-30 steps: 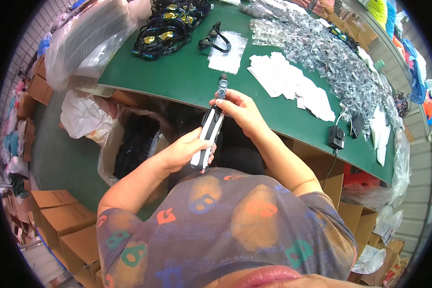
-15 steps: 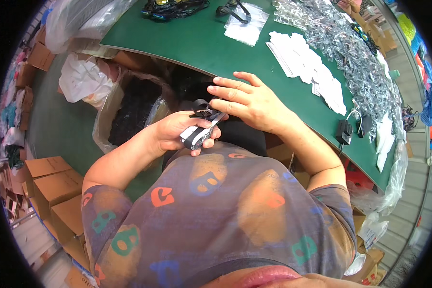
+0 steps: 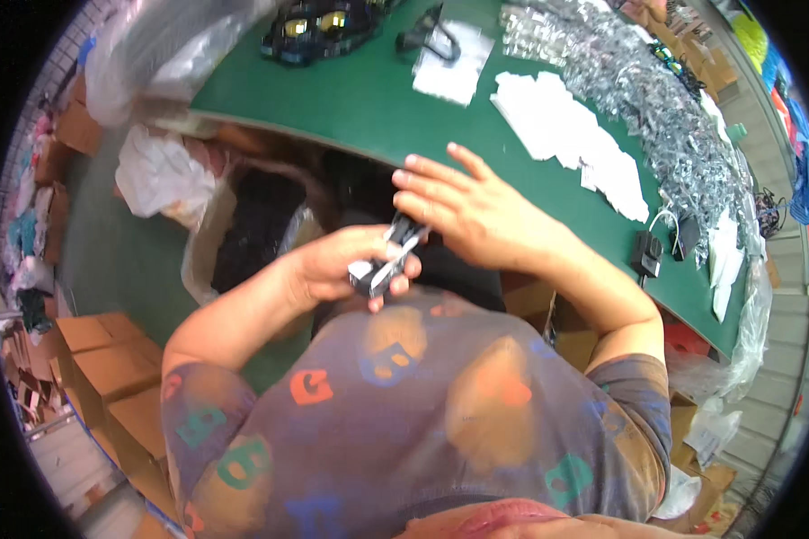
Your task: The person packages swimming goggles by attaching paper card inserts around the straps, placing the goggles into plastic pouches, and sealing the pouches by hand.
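Observation:
In front of my chest, my left hand [image 3: 346, 260] is closed around a folded black strap [image 3: 370, 282] with white on it. Its upper part reaches toward my right hand [image 3: 476, 211], whose fingers stretch out to the left. The right palm and thumb are turned away, so any grip there is hidden. On the green table above lie several black goggles [image 3: 319, 25] at the far left. Beside them a black strap piece [image 3: 430, 36] rests on a stack of small clear bags [image 3: 456, 76].
White paper cards [image 3: 562, 126] spread across the table's right half. Behind them heaps a long pile of clear plastic pieces [image 3: 629, 90]. A black adapter [image 3: 646, 251] sits near the table edge. An open lined box [image 3: 208, 238] stands at left; cardboard boxes [image 3: 108, 359] are stacked lower left.
Both hands have shifted slightly down in the picture. The strap's loose loop no longer shows above my left hand, and the strap lies closer under the right hand's fingers.

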Demonstrator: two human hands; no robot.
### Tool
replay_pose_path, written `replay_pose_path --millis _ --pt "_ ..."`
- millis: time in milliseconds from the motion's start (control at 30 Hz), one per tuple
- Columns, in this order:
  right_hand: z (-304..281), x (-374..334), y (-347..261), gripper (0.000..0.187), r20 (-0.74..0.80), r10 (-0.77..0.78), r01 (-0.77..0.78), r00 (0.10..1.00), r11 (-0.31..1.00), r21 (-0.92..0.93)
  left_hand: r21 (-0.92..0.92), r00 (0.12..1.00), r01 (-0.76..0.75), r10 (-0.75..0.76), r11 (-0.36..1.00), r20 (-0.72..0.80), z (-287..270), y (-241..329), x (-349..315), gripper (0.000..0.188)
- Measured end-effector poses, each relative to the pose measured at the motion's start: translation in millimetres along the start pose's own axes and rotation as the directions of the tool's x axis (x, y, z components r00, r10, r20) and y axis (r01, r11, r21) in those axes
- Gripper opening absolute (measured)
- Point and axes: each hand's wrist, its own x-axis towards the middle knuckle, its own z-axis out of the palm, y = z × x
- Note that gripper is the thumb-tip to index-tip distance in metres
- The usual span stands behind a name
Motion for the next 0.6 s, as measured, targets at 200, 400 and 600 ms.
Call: replay_pose_path --millis 200,400,600 --pt "30.1 3.3 -10.4 0.033 -0.053 -0.056 0.061 0.997 0.994 0.091 0.128 0.997 0.074 -0.074 0.989 -0.004 -9.8 -5.3 20.3 0.046" --pt "15.8 -20.0 9.9 0.035 0.005 0.226 -0.211 0.974 0.901 0.379 0.551 0.995 -0.053 0.090 0.833 -0.041 22.9 38.5 16.1 0.076" --pt "55.7 -102.9 92.8 0.022 -0.216 0.887 -0.534 0.408 0.424 0.731 0.412 0.465 -0.881 0.584 0.232 0.665 112.8 99.3 -29.6 0.068"
